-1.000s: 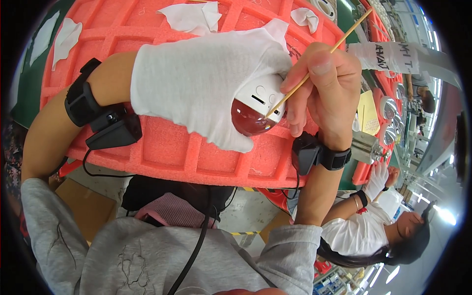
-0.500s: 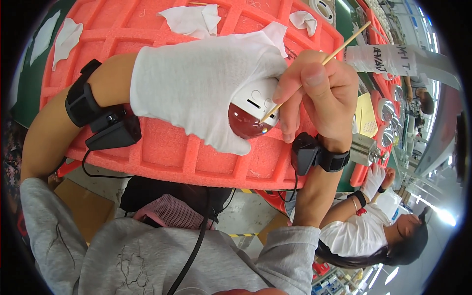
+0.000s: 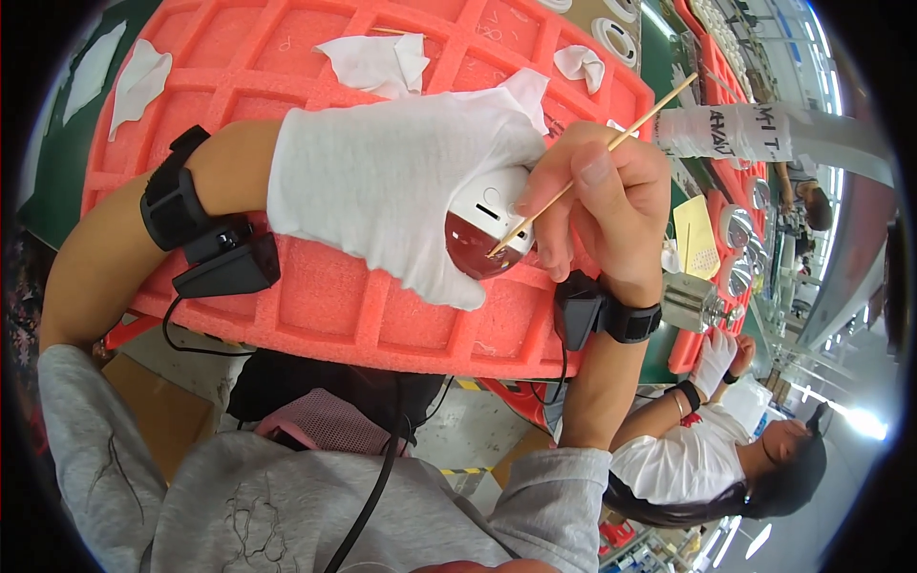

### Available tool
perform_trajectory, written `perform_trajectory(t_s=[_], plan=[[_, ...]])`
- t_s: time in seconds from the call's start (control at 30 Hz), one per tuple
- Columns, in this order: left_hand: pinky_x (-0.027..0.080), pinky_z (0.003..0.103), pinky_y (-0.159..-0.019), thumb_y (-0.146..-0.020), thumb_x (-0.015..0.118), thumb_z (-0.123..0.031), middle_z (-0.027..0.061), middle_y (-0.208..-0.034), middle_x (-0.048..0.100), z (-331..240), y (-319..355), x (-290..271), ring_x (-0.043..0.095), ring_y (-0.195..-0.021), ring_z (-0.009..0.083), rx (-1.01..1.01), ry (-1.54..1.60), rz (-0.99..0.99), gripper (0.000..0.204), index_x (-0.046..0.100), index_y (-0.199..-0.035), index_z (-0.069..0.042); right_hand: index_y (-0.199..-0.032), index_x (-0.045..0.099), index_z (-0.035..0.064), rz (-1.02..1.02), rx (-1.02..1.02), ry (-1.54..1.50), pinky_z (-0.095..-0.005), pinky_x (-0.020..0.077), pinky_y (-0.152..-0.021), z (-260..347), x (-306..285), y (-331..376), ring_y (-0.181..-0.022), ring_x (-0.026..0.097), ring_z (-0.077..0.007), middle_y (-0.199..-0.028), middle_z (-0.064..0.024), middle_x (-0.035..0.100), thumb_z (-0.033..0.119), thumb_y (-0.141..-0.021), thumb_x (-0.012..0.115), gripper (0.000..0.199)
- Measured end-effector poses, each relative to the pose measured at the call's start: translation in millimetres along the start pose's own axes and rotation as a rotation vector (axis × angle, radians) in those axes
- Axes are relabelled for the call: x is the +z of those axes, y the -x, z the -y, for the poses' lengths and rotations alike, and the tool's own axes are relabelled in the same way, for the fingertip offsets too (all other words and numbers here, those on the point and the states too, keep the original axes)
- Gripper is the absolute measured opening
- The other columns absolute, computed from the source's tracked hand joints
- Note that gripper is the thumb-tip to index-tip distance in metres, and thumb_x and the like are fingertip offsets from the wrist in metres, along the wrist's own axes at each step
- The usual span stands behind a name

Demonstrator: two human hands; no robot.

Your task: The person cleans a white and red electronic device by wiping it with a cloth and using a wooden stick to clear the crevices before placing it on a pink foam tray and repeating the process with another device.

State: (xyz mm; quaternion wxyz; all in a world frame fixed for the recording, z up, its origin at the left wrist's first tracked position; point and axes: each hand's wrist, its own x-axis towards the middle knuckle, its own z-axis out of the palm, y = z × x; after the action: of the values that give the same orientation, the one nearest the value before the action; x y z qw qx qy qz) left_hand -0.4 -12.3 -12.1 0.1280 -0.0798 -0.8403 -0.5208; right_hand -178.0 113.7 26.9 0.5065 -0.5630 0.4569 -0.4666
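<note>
My left hand (image 3: pixel 373 191), in a white knit glove, is closed around a round device (image 3: pixel 471 239) with a white half and a glossy dark red half. Slots and a round mark show on its white side. Bare, my right hand (image 3: pixel 611 205) pinches a thin wooden stick (image 3: pixel 657 112) like a pen. The stick slants down to the left, and its lower tip meets the red half; whether it presses there I cannot tell. A white cloth (image 3: pixel 525 94) pokes out beyond the gloved fingers. Both hands are over a red foam tray (image 3: pixel 334 346) divided into compartments.
Crumpled white cloths (image 3: pixel 377 62) lie on the tray, with another cloth (image 3: pixel 580 67) at its far right. To the right stand a wrapped post (image 3: pixel 721 132), a yellow paper (image 3: pixel 695 237) and a metal bottle (image 3: pixel 690 301). A co-worker (image 3: pixel 683 458) sits at lower right.
The stick's tip has shifted down and left, from near the white border further onto the red half. My right hand has moved slightly left and down with it. The left hand keeps its hold.
</note>
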Motion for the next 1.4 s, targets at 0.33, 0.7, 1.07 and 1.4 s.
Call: perform_trajectory(t_s=[0.33, 0.7, 1.07, 1.4], plan=[[0.055, 0.04, -0.082, -0.067, 0.088, -0.024, 0.0145, -0.111, 0.059, -3.1, 2.1, -5.0, 0.063, -0.098, 0.0309, 0.053, -0.105, -0.028, 0.07, 0.051, -0.123, -0.003, -0.09, 0.065, -0.0027, -0.667, -0.472, 0.759, -0.0284, 0.0471, -0.053, 14.1, -22.0, -2.7, -0.06, 0.063, -0.0194, -0.077, -0.0128, 0.066, 0.018, -0.096, 0.059, 0.022], [0.055, 0.038, -0.082, -0.068, 0.086, -0.024, 0.016, -0.107, 0.061, -12.9, -0.6, -22.9, 0.064, -0.097, 0.0306, -0.04, -0.014, 0.15, 0.061, 0.055, -0.116, -0.002, -0.092, 0.066, 0.0032, -0.185, -0.394, 0.933, -0.0443, 0.0459, -0.088, 32.5, 14.1, 6.9, -0.099, 0.061, -0.0309, -0.095, -0.0145, 0.068, 0.002, -0.064, 0.074, 0.029], [0.054, 0.038, -0.084, -0.07, 0.088, -0.032, 0.017, -0.109, 0.065, -11.1, 3.1, -22.9, 0.066, -0.099, 0.0295, -0.162, 0.093, 0.138, 0.063, 0.058, -0.115, -0.002, -0.088, 0.066, 0.0024, -0.045, -0.48, 1.025, -0.0391, 0.0463, -0.077, 25.6, 12.4, 0.6, -0.082, 0.059, -0.0299, -0.089, -0.0132, 0.066, 0.0, -0.065, 0.071, 0.024], [0.055, 0.035, -0.082, -0.066, 0.092, -0.023, 0.0117, -0.111, 0.061, -7.3, 0.3, -17.5, 0.064, -0.098, 0.0224, -0.066, 0.034, 0.127, 0.075, 0.049, -0.124, -0.004, -0.091, 0.065, -0.0017, -0.027, -0.229, 0.677, -0.0304, 0.0454, -0.07, 17.2, 4.2, 5.1, -0.076, 0.059, -0.0204, -0.085, -0.0101, 0.066, -0.004, -0.076, 0.069, 0.016]])
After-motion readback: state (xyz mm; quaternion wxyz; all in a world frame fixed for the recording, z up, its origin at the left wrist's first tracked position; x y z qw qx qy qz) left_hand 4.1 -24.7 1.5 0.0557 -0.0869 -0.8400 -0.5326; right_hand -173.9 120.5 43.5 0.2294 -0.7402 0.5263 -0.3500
